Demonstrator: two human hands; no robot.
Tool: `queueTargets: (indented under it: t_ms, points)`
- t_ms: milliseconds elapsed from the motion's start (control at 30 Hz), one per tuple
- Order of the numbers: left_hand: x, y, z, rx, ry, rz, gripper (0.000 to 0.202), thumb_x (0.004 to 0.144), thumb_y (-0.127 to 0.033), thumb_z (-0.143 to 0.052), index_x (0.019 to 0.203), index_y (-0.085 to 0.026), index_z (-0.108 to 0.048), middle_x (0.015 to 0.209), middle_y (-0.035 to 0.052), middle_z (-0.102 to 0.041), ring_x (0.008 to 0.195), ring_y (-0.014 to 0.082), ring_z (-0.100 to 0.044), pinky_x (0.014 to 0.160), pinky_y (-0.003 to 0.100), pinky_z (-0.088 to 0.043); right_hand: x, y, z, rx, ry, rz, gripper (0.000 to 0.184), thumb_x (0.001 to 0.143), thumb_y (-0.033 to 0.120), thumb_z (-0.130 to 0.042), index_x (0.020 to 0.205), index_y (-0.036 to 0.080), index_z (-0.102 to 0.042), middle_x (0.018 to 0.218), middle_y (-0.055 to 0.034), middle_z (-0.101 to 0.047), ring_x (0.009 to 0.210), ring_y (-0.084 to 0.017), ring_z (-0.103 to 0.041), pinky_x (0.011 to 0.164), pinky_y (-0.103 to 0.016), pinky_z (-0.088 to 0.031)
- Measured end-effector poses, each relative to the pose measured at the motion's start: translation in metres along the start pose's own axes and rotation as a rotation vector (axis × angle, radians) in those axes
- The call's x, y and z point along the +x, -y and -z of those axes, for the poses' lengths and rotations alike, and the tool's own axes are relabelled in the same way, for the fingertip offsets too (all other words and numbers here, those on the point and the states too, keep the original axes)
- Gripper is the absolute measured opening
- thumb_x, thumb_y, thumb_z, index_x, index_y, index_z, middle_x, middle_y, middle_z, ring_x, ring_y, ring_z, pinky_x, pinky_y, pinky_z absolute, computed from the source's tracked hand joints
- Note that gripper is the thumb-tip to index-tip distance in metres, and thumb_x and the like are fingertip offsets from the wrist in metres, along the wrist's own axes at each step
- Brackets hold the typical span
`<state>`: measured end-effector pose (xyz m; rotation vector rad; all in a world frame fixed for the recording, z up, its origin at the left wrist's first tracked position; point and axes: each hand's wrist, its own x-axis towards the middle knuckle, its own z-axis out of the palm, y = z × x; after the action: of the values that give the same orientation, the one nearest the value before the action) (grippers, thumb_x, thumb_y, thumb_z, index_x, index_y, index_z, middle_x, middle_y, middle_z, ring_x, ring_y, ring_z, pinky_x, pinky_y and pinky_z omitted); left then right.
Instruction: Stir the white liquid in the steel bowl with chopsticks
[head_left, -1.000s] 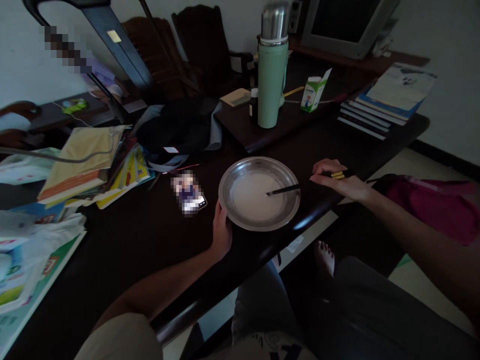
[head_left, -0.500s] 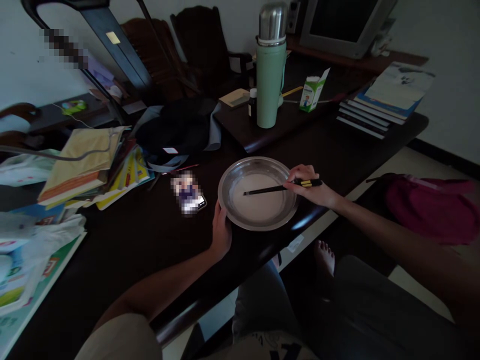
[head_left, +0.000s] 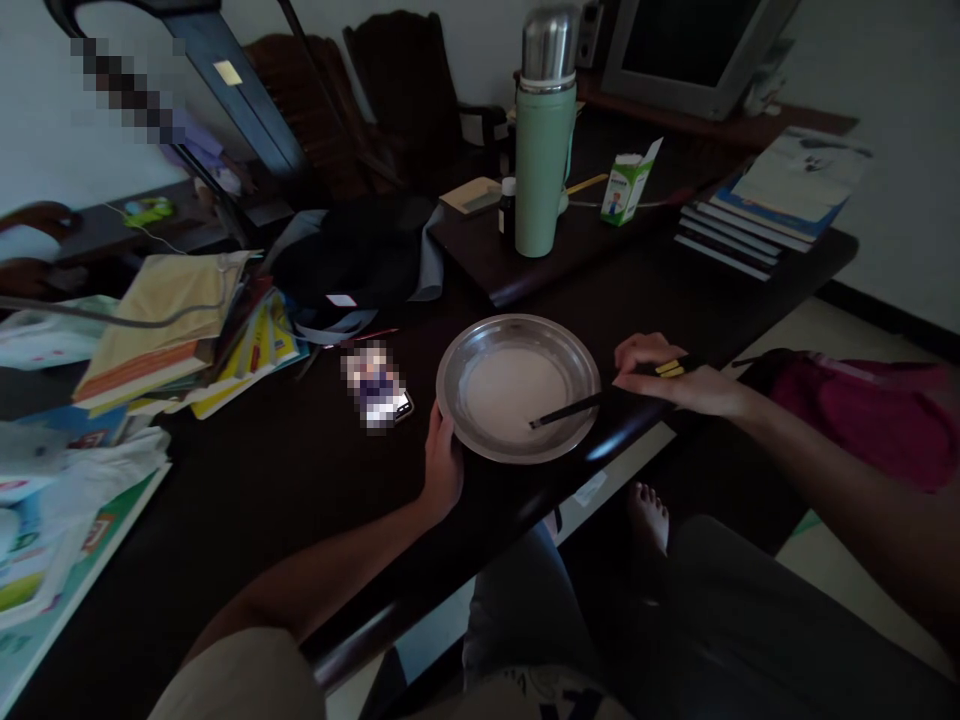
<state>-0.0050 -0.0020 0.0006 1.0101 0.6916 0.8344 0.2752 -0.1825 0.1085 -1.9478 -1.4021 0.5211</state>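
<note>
A round steel basin stands near the front edge of the dark table. Pale, whitish liquid covers its bottom. My left hand is at the basin's near left rim, thumb by the edge, holding it. In my right hand, to the right of the basin, are black chopsticks with gold bands near the top. They slant over the right rim, with their tips low at the near right part of the liquid. Whether the tips dip in is hard to tell.
Left of the basin lies a lit phone. Behind stand a green thermos, a small dark bottle and a green-white box. Stacked books sit at right; papers and a black bag at left.
My right hand has moved right, away from the basin's rim. The chopstick tips have shifted from the middle of the basin toward its near right side. The left hand and basin stay put.
</note>
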Motion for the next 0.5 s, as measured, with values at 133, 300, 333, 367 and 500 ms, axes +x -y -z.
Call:
queueTargets:
  t_ms: [133, 300, 333, 367, 500]
  points:
    - [0.0, 0.0, -0.001, -0.014, -0.024, 0.007, 0.051, 0.084, -0.054, -0.07, 0.128, -0.028, -0.065, 0.141, 0.0054, -0.064, 0.14, 0.0293, -0.051, 0.12, 0.045, -0.037, 0.006, 0.014, -0.032, -0.015, -0.015, -0.015, 0.043, 0.083, 0.069, -0.064, 0.074, 0.027, -0.068, 0.098, -0.006, -0.066, 0.106, -0.03, -0.057, 0.096, -0.052, -0.042]
    - [0.0, -0.001, 0.0, -0.002, -0.015, 0.003, 0.049, 0.086, -0.052, -0.068, 0.128, -0.028, -0.065, 0.142, 0.006, -0.063, 0.141, 0.0297, -0.05, 0.122, 0.046, -0.035, 0.026, 0.01, -0.055, -0.094, -0.139, -0.058, 0.031, 0.086, 0.058, -0.066, 0.08, 0.027, -0.07, 0.107, -0.0066, -0.067, 0.112, -0.034, -0.054, 0.091, -0.053, -0.041]
    - [0.0, -0.001, 0.0, 0.006, -0.014, 0.001, 0.048, 0.087, -0.052, -0.067, 0.128, -0.028, -0.065, 0.143, 0.006, -0.063, 0.142, 0.0295, -0.049, 0.122, 0.046, -0.034, 0.029, 0.006, -0.054, -0.112, -0.17, -0.063, 0.03, 0.086, 0.056, -0.066, 0.08, 0.027, -0.07, 0.107, -0.0067, -0.067, 0.112, -0.034, -0.054, 0.091, -0.053, -0.04]
    - [0.001, -0.001, 0.0, 0.014, -0.012, -0.001, 0.047, 0.088, -0.051, -0.066, 0.129, -0.028, -0.065, 0.144, 0.0059, -0.062, 0.142, 0.0292, -0.049, 0.123, 0.046, -0.033, 0.031, 0.003, -0.051, -0.128, -0.202, -0.065, 0.029, 0.086, 0.055, -0.066, 0.079, 0.027, -0.07, 0.106, -0.0067, -0.068, 0.112, -0.035, -0.054, 0.091, -0.053, -0.04]
    - [0.001, 0.0, 0.0, 0.014, -0.009, 0.001, 0.048, 0.088, -0.052, -0.066, 0.129, -0.028, -0.064, 0.143, 0.0063, -0.063, 0.142, 0.0293, -0.049, 0.122, 0.046, -0.035, 0.029, -0.012, -0.026, -0.153, -0.301, -0.065, 0.032, 0.087, 0.054, -0.063, 0.073, 0.026, -0.066, 0.097, -0.0067, -0.068, 0.108, -0.034, -0.055, 0.093, -0.052, -0.04]
